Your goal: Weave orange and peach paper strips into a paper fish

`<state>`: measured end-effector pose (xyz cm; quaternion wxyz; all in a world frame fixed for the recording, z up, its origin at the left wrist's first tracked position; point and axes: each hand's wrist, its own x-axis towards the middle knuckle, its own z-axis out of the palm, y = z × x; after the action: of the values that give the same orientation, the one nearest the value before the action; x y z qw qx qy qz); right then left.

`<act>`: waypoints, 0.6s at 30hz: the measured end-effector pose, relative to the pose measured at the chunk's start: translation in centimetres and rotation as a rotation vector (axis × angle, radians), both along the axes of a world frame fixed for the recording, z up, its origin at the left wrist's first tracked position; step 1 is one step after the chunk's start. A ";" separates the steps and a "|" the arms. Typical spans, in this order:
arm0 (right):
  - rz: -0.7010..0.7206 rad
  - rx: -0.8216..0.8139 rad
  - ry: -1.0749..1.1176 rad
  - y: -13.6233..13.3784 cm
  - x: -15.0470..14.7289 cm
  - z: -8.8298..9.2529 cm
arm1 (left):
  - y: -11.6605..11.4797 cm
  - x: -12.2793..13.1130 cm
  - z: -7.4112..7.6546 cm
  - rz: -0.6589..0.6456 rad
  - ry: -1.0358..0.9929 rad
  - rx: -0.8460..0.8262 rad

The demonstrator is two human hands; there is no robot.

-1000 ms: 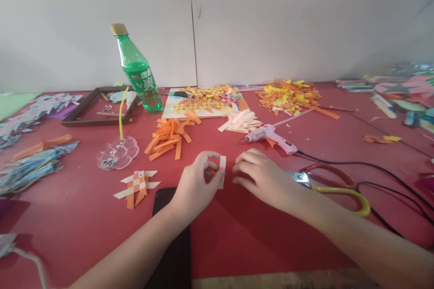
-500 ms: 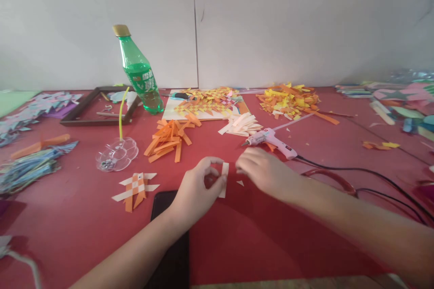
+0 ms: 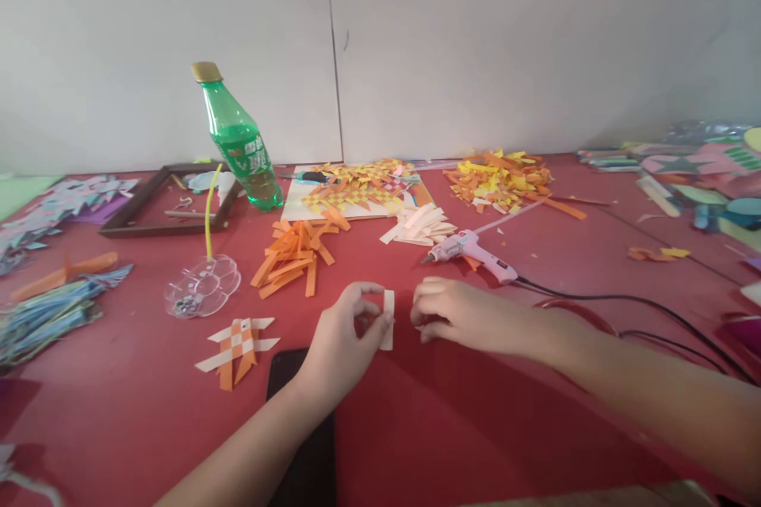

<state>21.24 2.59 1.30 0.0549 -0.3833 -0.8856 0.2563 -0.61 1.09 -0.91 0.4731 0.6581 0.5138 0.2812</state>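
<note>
My left hand [image 3: 350,337] pinches a short cream paper strip [image 3: 388,320] upright between thumb and fingers, just above the red table. To its right, my right hand [image 3: 455,310] has its fingers curled, thumb and fingertips closed at a small pale paper scrap [image 3: 419,328] that they mostly cover. Left of my hands lies a woven orange and white paper fish [image 3: 238,344] with loose strip ends. Beyond them are a heap of orange strips [image 3: 294,253] and a heap of cream strips [image 3: 423,223].
A pink glue gun [image 3: 472,249] lies past my right hand, its black cord trailing right. A dark phone [image 3: 303,444] sits under my left forearm. A green bottle [image 3: 246,158], a clear flower-shaped dish [image 3: 205,285], a brown frame [image 3: 163,230] and yellow-orange scraps [image 3: 499,178] stand farther back.
My right hand has come down to the pale scrap on the table, and its fingers now cover most of it. The left hand keeps the strip nearly still. The view has tilted slightly up.
</note>
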 end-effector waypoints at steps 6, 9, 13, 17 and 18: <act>-0.037 0.021 -0.026 -1.6 0.0 -1.0 | -0.4 0.2 0.3 -0.015 0.029 0.007; -0.063 0.116 -0.065 -1.3 0.3 -0.4 | -0.4 0.4 0.3 -0.027 0.025 0.010; -0.409 0.352 -0.130 3.8 3.6 1.5 | -0.3 0.4 0.2 -0.032 0.021 0.020; -0.750 0.487 -0.237 10.6 9.1 2.8 | -0.2 0.2 0.0 -0.015 0.028 0.031; -0.765 0.488 -0.258 11.8 10.2 2.7 | -0.2 0.1 0.0 -0.013 0.030 0.033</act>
<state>31.39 14.36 4.05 0.1234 -0.6868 -0.7147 -0.0477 -0.50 0.92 -0.95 0.4560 0.6733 0.5119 0.2769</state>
